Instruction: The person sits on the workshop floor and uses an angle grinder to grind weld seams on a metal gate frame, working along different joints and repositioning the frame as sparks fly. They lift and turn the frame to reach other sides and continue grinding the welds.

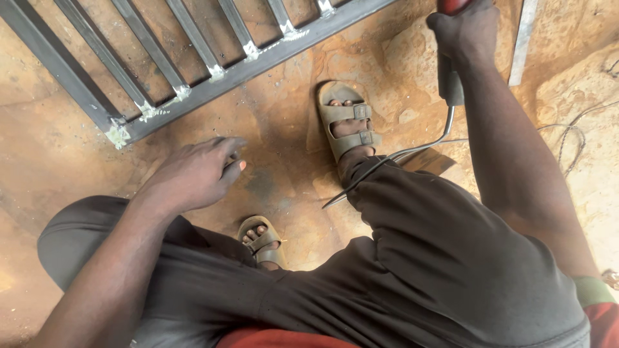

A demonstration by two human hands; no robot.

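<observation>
Grate (193, 58): dark grey bars, with pale whitish-grey blotches at the welded joints.
Ground (284, 129): rust-orange and tan, mottled, with a darker smudge near its middle.
Sandals (348, 122): dull olive-khaki.
Trousers (438, 258): dark charcoal grey.
Tool (450, 77): grey handle; the top looks red, though it is cut off by the upper edge.
Cable (412, 151): grey.
Shirt (277, 338): red, with a green sleeve band.

2 bare hands: left hand (196, 173), right hand (465, 29). 2 tan strapped sandals (348, 122). 1 grey welded steel bar frame (193, 71) w/ 6 visible bars. 1 red-handled tool w/ cable (449, 77). 1 loose flat metal strip (522, 42).
</observation>
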